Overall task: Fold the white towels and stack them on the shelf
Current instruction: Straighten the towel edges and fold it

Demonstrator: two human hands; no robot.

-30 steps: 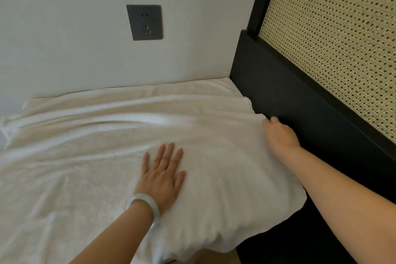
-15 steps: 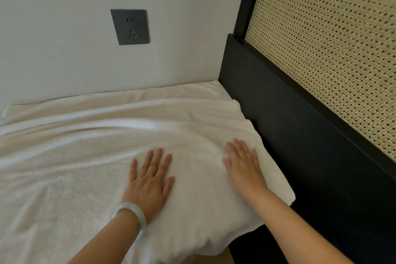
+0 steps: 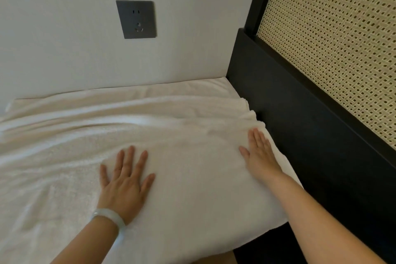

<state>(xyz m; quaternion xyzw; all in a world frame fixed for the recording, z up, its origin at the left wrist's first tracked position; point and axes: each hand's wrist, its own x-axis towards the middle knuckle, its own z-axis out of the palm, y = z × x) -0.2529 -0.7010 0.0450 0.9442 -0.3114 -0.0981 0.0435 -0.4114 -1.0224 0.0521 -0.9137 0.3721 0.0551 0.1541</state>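
Note:
A large white towel [image 3: 81, 135] lies spread over a flat surface, wrinkled towards the back and doubled over at its right end. My left hand [image 3: 125, 180], with a pale bangle on the wrist, presses flat on the towel near the middle, fingers spread. Flat on the towel's right edge rests my right hand [image 3: 260, 154], fingers straight, close to the black frame. Neither hand holds anything.
A black wooden frame [image 3: 300, 126] with a woven cane panel [image 3: 334, 49] rises on the right, right beside the towel. A white wall with a grey socket [image 3: 136, 19] stands behind. The towel's front right corner hangs over the surface's edge.
My right hand let go of the towel's right edge, laid flat on it, then slid right towards the black frame. My left hand stayed pressed flat.

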